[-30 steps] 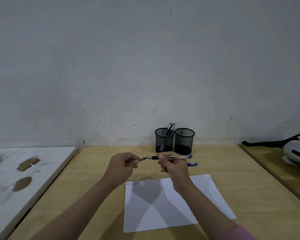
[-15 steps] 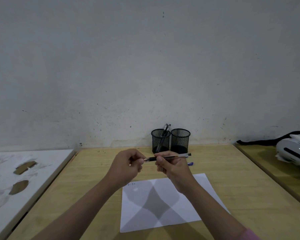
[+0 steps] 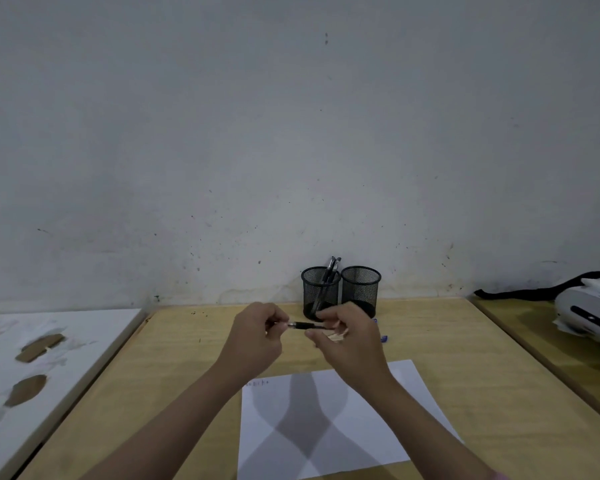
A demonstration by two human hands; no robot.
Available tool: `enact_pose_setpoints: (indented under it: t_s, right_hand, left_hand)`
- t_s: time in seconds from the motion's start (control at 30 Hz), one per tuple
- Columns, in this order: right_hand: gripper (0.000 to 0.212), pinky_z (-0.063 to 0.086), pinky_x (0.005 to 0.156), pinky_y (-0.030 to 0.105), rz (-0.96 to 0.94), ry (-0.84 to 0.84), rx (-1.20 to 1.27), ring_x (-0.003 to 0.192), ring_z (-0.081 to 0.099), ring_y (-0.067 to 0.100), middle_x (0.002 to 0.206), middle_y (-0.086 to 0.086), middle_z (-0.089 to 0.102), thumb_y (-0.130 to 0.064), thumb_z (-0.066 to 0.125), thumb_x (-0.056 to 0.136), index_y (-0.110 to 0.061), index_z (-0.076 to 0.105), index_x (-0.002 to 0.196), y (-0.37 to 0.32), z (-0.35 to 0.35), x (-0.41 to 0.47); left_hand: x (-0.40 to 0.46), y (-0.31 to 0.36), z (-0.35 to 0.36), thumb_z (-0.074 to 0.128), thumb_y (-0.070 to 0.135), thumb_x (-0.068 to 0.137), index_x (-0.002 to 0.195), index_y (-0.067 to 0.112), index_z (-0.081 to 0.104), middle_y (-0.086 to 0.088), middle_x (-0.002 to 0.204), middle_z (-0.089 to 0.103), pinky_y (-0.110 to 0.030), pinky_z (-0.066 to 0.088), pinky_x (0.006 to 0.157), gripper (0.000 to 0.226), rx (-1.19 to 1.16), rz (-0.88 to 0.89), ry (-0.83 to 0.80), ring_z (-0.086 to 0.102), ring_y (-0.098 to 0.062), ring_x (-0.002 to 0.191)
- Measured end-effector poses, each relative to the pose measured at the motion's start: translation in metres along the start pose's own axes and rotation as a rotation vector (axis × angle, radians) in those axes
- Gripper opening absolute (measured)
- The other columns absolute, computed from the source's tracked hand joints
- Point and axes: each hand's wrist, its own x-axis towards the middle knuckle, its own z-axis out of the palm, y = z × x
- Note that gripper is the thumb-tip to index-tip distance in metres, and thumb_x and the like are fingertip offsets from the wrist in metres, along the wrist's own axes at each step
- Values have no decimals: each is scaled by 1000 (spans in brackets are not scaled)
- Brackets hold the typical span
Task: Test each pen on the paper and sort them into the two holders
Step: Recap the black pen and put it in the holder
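While both hands are pinching the ends of one pen (image 3: pixel 307 326) above the table (image 3: pixel 482 382), the cap looks to be going on or coming off.

Closed around the tip end, the left hand (image 3: pixel 257 336) is gripping what seems to be the cap, though the fingers are hiding it; the right hand (image 3: pixel 349 341) is curling thumb and fingertips round the barrel, with the dark grip section showing between the two hands. Light, stiff and smooth, the pen is probably asking for a firm pinch on that grip section, not the slick barrel. Below the wrists the paper (image 3: pixel 409 386) is lying flat with small marks near its far left corner. Beyond the right hand the two mesh holders are standing side by side: the left holder (image 3: pixel 321 292) is carrying pens, while the right holder (image 3: pixel 361 289) appears empty. Another pen (image 3: pixel 383 338) is peeking out just right of the right hand.
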Motion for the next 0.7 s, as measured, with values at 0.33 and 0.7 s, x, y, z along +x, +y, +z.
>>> enact_pose_setpoints:
  t_s: [0.33, 0.7]
  right_hand:
    - [38, 55, 75, 34, -174, -124, -141, 76, 65, 9, 86, -2, 72, -9, 75, 74, -16, 68, 111, 16, -9, 65]
    - [43, 45, 47, 11, 13, 193, -18, 55, 65, 7, 73, 1, 63, -8, 72, 79, -16, 48, 114, 60, -10, 170]
  left_hand:
    - [46, 1, 16, 67, 15, 80, 102, 16, 65, 2, 86, 66, -7, 46, 66, 21, -130, 102, 121, 62, -4, 76]
    - [121, -33, 79, 61, 36, 84, 130, 4, 46, -13, 131, 51, -30, 36, 101, 57, 54, -50, 1, 47, -25, 122]
